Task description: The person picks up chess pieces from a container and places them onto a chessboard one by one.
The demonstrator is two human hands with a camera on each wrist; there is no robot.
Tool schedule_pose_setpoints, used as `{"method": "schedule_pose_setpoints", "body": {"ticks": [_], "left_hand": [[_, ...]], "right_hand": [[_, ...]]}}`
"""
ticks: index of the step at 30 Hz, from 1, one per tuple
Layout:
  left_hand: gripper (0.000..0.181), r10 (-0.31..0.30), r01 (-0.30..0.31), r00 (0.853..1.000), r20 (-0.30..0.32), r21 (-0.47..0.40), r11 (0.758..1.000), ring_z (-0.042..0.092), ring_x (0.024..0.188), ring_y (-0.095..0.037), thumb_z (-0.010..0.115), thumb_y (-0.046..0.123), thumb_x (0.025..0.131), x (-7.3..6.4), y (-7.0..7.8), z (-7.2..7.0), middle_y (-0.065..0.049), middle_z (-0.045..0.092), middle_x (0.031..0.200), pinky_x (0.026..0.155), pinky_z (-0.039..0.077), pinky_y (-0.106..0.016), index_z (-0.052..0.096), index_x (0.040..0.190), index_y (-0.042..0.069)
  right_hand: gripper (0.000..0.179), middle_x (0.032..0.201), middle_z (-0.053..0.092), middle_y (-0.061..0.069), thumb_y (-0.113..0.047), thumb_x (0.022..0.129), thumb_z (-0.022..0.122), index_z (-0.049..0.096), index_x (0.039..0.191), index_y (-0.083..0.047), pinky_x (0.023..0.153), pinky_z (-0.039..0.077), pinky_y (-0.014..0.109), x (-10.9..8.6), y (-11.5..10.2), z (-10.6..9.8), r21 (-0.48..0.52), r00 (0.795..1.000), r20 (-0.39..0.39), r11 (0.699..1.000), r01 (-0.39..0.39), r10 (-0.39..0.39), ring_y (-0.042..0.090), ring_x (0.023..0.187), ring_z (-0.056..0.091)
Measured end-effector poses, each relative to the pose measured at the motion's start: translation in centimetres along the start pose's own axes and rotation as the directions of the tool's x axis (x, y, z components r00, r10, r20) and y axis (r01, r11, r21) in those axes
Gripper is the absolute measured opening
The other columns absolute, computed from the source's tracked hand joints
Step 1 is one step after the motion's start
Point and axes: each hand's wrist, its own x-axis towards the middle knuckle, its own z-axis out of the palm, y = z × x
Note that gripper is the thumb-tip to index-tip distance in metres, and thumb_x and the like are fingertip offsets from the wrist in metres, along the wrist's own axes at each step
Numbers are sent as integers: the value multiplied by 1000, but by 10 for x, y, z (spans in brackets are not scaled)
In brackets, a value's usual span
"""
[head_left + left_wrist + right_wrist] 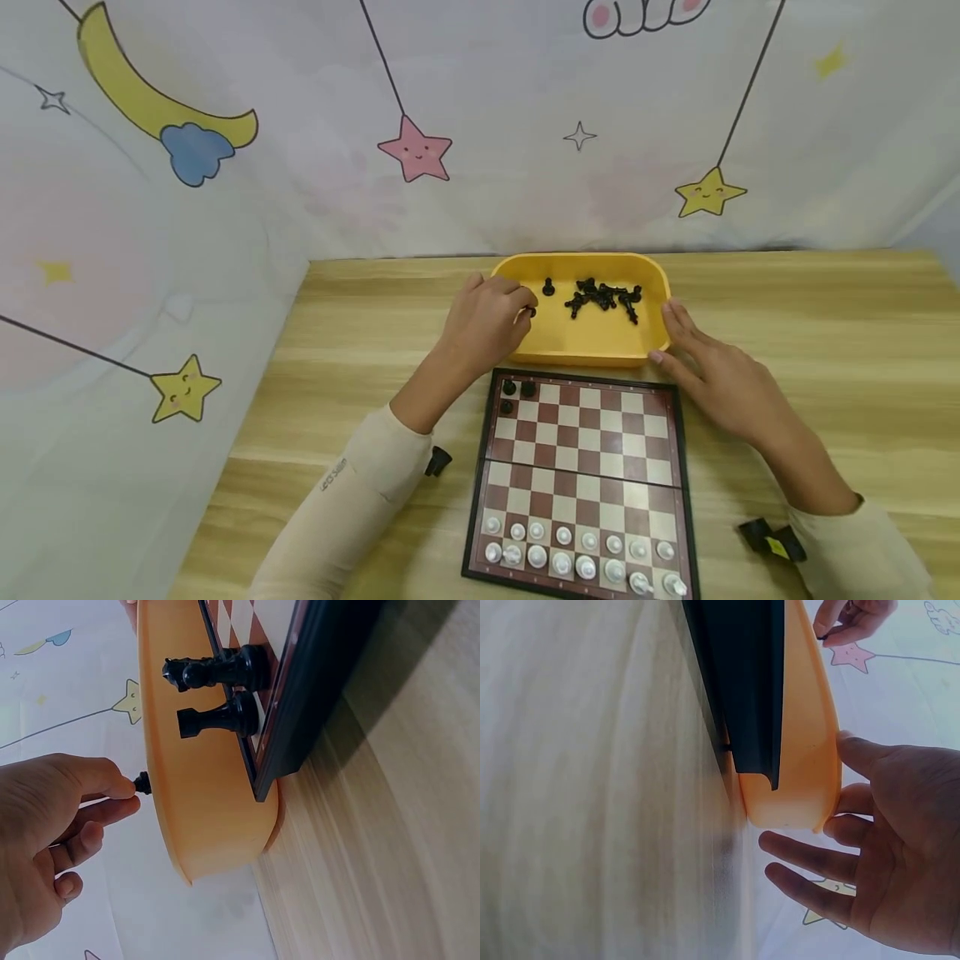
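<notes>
Chess piece (142,782) pinched by left hand (489,317); right hand (722,382) touches yellow tray (573,340).

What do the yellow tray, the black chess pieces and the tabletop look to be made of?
Yellow tray: probably moulded plastic, smooth and satin, judging by its rounded corners and even colour.
Black chess pieces: likely plastic, fairly glossy, with highlights on their bases.
Tabletop: wood or wood-look laminate, low sheen; streaked grain shows, but which is unclear.

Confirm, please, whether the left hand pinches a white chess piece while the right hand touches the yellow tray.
Not quite: the chess piece in the left hand is black, as the left wrist view shows; the right hand does touch the yellow tray.
</notes>
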Motion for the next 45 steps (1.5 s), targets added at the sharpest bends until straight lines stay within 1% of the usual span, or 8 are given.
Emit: {"method": "schedule_pose_setpoints", "body": {"ticks": [6,12,20,26,34,40,45], "left_hand": [[8,9,-9,1000,-30,-6,1000,67,79,-16,76,13,96,-2,1,-3,1,81,95,67,24,-29,84,99,14],[7,21,-26,993,-120,-35,999,68,81,-18,78,10,94,-4,-1,-6,1,79,91,66,33,-30,83,96,14],[7,23,-37,984,-177,-73,997,67,80,-18,79,8,91,-11,-3,-8,0,79,91,65,31,-30,82,94,13],[8,27,-50,980,-195,-116,992,66,76,-17,80,7,90,-16,-4,-5,-1,79,90,65,30,-30,83,95,12],[9,-6,-46,973,-230,-221,974,66,74,-19,81,6,89,-27,-3,-5,-1,79,89,65,29,-30,83,95,11],[9,-10,-47,974,-227,-244,969,66,74,-18,81,6,89,-31,-1,-7,-1,79,90,65,30,-30,83,96,11],[8,-8,-54,974,-225,-265,963,66,75,-17,82,7,89,-36,2,-8,-1,79,90,66,30,-30,84,95,11]], "right_hand": [[76,178,8,8,-57,113,37,10,171,-18,113,36,75,0,-1,-1,2,1000,4,1000,-2,2,56,149,37],[75,178,10,8,-56,113,38,11,171,-17,112,37,75,0,-1,-2,2,1000,-7,1000,4,-4,56,149,38],[75,178,10,8,-56,113,38,11,171,-17,112,38,75,1,0,-2,-3,1000,-6,1000,12,-12,56,148,39],[74,178,10,8,-56,113,38,11,171,-17,111,38,75,0,1,-2,-5,1000,0,1000,12,-12,56,148,39],[74,178,10,9,-55,113,38,11,171,-17,112,38,75,0,1,-2,-2,1000,-4,1000,13,-13,56,148,39],[74,177,11,8,-55,113,39,12,171,-17,112,37,75,0,2,-4,-5,1000,-15,1000,10,-10,56,148,39],[74,177,9,7,-55,113,38,11,171,-17,113,36,75,0,1,-4,2,1000,-9,1000,12,-12,56,148,38]]}}
